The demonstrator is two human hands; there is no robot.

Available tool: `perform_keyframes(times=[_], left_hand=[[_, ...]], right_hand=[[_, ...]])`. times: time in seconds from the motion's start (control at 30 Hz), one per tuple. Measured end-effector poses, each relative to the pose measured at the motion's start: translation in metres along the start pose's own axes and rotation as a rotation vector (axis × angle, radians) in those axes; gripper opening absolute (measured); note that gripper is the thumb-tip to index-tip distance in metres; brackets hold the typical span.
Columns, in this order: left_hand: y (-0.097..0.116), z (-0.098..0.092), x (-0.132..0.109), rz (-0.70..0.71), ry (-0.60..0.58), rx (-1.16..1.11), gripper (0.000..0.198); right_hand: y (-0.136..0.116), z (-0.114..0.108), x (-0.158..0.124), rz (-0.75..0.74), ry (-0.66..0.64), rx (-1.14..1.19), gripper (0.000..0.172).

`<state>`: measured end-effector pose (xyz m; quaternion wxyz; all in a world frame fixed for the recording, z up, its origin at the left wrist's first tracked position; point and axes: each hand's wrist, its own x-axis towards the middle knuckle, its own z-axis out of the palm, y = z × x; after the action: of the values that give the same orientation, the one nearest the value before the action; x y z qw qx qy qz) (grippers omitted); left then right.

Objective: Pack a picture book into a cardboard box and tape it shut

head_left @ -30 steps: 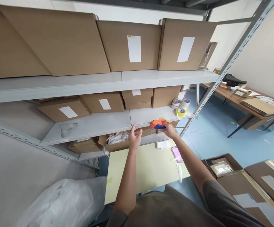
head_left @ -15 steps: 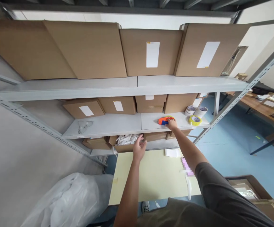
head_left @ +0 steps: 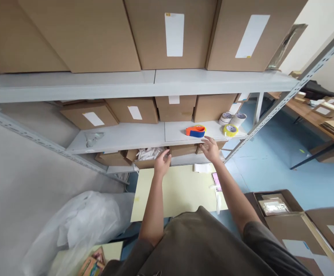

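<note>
An orange and blue tape dispenser (head_left: 196,132) lies on the middle shelf (head_left: 126,134), with a bit of yellow tape roll showing behind it. My right hand (head_left: 210,148) is just below and to the right of it, apart from it, fingers spread and holding nothing. My left hand (head_left: 162,162) hovers over the far edge of the pale yellow table, its fingers apart and curved, with nothing in them. Close to it, an open carton of white items (head_left: 149,153) stands on the lower shelf. A yellow tape roll (head_left: 230,130) and white tape rolls (head_left: 238,119) sit farther right on the middle shelf.
Large cartons (head_left: 172,34) fill the upper shelf, and smaller boxes (head_left: 135,110) line the middle one. The yellow table (head_left: 178,195) carries white papers and a pinkish item. A plastic bag (head_left: 92,218) stands at left, open cartons (head_left: 288,226) at right. Safety glasses (head_left: 93,139) lie on the shelf.
My right hand has let go of the tape dispenser and drawn back toward me; the dispenser stays on the shelf. My left hand remains open. The view has tilted downward.
</note>
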<state>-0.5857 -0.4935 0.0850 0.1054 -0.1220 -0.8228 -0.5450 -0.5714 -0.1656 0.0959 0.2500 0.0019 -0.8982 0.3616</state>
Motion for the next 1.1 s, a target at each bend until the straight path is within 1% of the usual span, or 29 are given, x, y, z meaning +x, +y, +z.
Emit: perform_keyframes(times=[0.03,0.1,0.17,0.23,0.3,0.37,0.43,0.5,0.63,0.73,0.83,0.97,1.1], left_hand=[[0.001,-0.001,-0.005,0.006,-0.021,0.017,0.037],[0.001,-0.003,-0.021,0.004,-0.063,0.057,0.038],[0.001,-0.006,-0.044,-0.004,-0.068,0.120,0.038],[0.000,-0.011,-0.074,-0.021,-0.032,0.194,0.037],[-0.001,-0.016,-0.109,-0.059,0.013,0.258,0.038],[-0.002,-0.022,-0.148,-0.118,0.059,0.310,0.039],[0.000,-0.029,-0.188,-0.185,0.116,0.350,0.038],[0.005,-0.038,-0.227,-0.251,0.176,0.375,0.038],[0.024,-0.066,-0.296,-0.358,0.262,0.431,0.042],[0.038,-0.094,-0.343,-0.404,0.357,0.500,0.045],[0.046,-0.122,-0.389,-0.444,0.465,0.582,0.044],[0.045,-0.154,-0.448,-0.528,0.544,0.639,0.044],[0.028,-0.188,-0.503,-0.578,0.637,0.628,0.044]], right_hand=[[-0.001,0.002,-0.019,0.009,0.031,0.055,0.034],[0.000,0.011,-0.056,0.036,0.020,0.188,0.034],[0.006,0.021,-0.087,0.105,0.000,0.321,0.041],[0.013,0.029,-0.110,0.164,-0.056,0.401,0.051],[0.019,0.036,-0.123,0.164,-0.147,0.432,0.056],[0.020,0.043,-0.129,0.117,-0.242,0.445,0.054],[0.015,0.052,-0.132,0.060,-0.329,0.463,0.052],[0.002,0.063,-0.137,0.009,-0.410,0.490,0.051],[-0.044,0.086,-0.154,-0.078,-0.553,0.572,0.051],[-0.085,0.104,-0.172,-0.153,-0.645,0.634,0.051],[-0.130,0.124,-0.193,-0.248,-0.718,0.683,0.051],[-0.198,0.155,-0.233,-0.380,-0.824,0.731,0.051],[-0.271,0.192,-0.282,-0.465,-0.926,0.776,0.052]])
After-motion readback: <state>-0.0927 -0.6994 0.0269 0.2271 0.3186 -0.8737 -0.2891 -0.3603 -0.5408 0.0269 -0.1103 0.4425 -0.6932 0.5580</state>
